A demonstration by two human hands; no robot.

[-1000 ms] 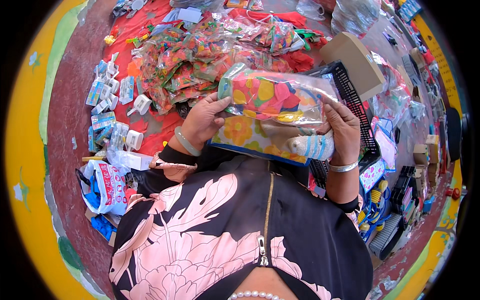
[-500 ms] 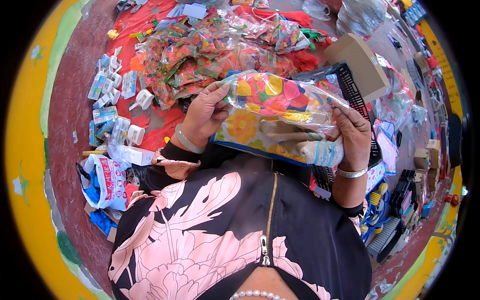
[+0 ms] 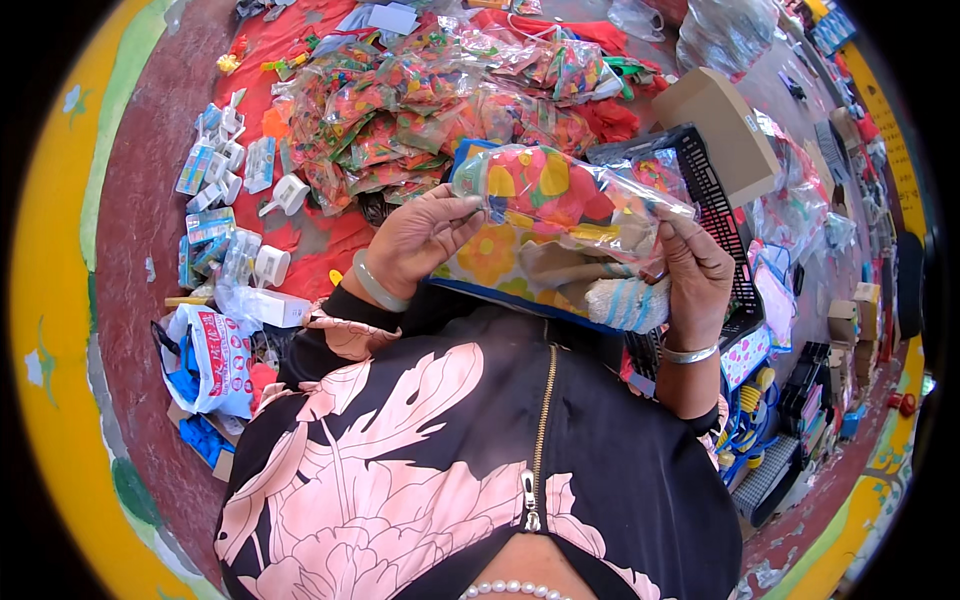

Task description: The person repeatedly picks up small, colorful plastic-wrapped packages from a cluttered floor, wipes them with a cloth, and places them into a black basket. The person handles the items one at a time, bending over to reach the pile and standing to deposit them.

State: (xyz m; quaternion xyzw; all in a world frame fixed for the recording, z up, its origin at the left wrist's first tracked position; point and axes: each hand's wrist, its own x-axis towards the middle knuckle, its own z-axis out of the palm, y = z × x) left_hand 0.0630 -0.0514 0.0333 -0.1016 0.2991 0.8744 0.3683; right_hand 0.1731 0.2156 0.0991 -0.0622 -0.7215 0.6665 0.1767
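Observation:
Between my two hands a clear plastic bag (image 3: 548,190) of colourful red, yellow and green pieces is held stretched out sideways. My left hand (image 3: 428,235) pinches its left end between thumb and fingers. The bag's right end is gripped by my right hand (image 3: 693,265). Under the bag lies a flower-patterned piece with a blue edge (image 3: 484,255), partly hidden. A white fuzzy cloth with blue stripes (image 3: 628,303) rests on it, close by my right hand.
Ahead is a large heap of similar filled bags (image 3: 400,125) on a red sheet (image 3: 240,75). A black plastic crate (image 3: 718,195) and an open cardboard box (image 3: 715,130) are at the right. White plastic dispensers (image 3: 287,195) and a printed bag (image 3: 215,360) sit left.
The bag has tilted and sagged a little, its left end now lower. My left hand has shifted slightly down and right, and my right hand slightly left. Both keep their hold.

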